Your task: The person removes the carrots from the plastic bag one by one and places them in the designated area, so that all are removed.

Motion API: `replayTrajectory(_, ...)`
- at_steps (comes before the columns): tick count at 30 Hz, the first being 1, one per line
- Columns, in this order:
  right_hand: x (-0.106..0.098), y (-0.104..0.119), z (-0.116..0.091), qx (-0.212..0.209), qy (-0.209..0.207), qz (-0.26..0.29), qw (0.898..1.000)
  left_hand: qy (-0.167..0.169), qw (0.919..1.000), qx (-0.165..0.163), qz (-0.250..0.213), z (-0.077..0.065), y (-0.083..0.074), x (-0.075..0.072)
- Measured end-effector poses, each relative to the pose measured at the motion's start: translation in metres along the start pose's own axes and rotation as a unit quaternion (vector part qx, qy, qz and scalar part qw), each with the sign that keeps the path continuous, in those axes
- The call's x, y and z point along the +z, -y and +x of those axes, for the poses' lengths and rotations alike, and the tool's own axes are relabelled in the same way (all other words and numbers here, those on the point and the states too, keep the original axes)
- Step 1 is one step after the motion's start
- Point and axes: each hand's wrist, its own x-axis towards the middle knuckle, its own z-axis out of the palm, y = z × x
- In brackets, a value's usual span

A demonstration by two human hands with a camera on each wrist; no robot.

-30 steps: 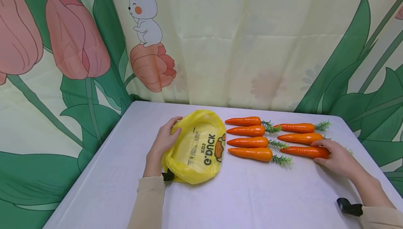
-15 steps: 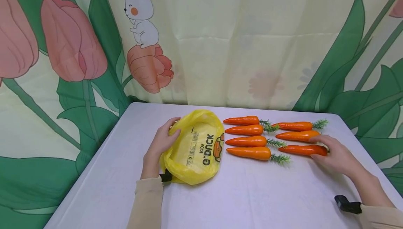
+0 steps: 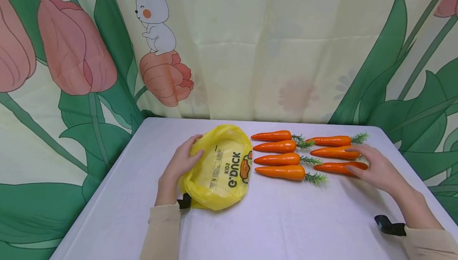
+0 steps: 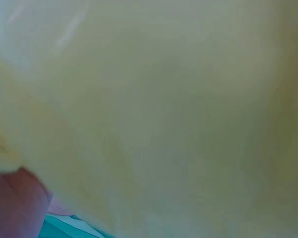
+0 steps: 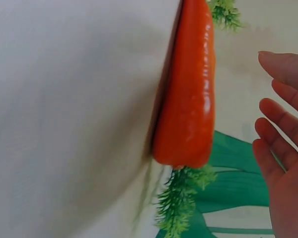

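Observation:
At the left rim of an open yellow plastic bag (image 3: 222, 172), my left hand (image 3: 180, 160) grips the edge, thumb toward the opening and fingers on the outer side. Yellow film fills most of the left wrist view, with part of a finger (image 4: 15, 206) at the lower left. My right hand (image 3: 375, 168) hovers over the leafy end of the nearest carrot (image 3: 334, 167) in the right group. In the right wrist view its fingers are spread and relaxed, apart from the carrot (image 5: 188, 99). Beyond it lies another carrot (image 3: 330, 152), partly overlapped by my fingertips.
Another carrot (image 3: 332, 140) lies farthest back in the right group. Several more form a column beside the bag, the nearest carrot (image 3: 280, 171) pointing left. All rest on a white-covered table (image 3: 286, 220). A printed curtain (image 3: 232, 53) hangs behind the table's back edge.
My right hand has come off the nearest right carrot, rising and shifting back, so more of that carrot shows. The left hand stays at the bag. The head view has turned slightly right.

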Motion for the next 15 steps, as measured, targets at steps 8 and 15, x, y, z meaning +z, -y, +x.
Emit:
replayTrajectory(8,-0.003,0.018,0.006,-0.006,-0.019,-0.011,1.000,-0.006,0.9995,0.015,0.027,-0.008,0.000,-0.009)
replayTrajectory(15,0.000,0.038,0.012,-0.017,-0.036,-0.024,0.999,-0.017,0.9979,0.034,0.052,-0.014,-0.002,-0.014)
